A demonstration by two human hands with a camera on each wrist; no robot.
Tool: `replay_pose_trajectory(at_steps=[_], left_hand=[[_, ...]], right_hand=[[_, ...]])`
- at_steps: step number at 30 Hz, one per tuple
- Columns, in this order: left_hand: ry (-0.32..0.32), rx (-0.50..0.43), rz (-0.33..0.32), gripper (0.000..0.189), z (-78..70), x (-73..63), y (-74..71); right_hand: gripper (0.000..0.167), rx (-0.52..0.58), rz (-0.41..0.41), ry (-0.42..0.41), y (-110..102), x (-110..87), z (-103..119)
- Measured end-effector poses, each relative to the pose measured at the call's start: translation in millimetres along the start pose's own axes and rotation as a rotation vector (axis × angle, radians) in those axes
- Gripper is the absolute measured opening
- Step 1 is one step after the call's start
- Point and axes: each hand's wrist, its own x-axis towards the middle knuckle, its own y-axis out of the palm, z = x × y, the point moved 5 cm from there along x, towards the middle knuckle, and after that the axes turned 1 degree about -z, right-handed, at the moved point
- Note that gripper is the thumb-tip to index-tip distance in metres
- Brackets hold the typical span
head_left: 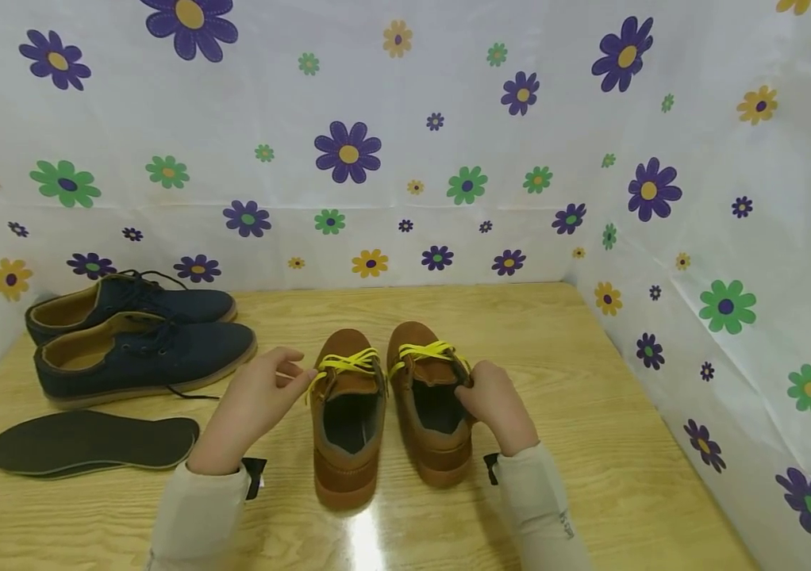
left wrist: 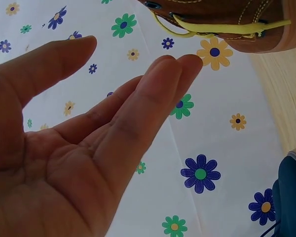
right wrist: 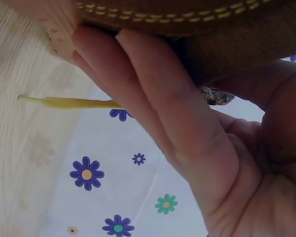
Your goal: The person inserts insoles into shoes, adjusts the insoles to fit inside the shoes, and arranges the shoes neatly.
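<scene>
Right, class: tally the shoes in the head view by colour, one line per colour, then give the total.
Brown shoes: 2
Navy shoes: 2
Total: 4

left grip [head_left: 255,398] relaxed, thumb [left wrist: 56,64] parted from fingers [left wrist: 130,123]; right grip [head_left: 497,403] pinching; both forearms [head_left: 194,511] extended forward.

Ahead and to both sides of you stands white sheeting [head_left: 248,95] printed with colourful flowers [head_left: 348,152]. Your wood-grain tabletop [head_left: 534,325] catches a bright glare [head_left: 365,543].
</scene>
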Motion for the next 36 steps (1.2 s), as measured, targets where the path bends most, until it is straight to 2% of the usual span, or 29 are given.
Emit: replay_pose_trajectory(at_steps=[10, 16, 36], left_hand=[[0.004, -0.003, 0.003, 0.041, 1.4, 2.3, 0.8], [0.008, -0.008, 0.007, 0.042, 1.9, 3.5, 1.6], [-0.001, -0.013, 0.023, 0.042, 1.4, 4.8, 4.6]], right_hand=[[0.032, 0.018, -0.011, 0.013, -10.5, 4.8, -11.3], [0.029, 0.038, -0.017, 0.037, -16.4, 8.5, -22.3], [0.028, 0.056, -0.13, 0.084, -38.0, 18.7, -51.6]])
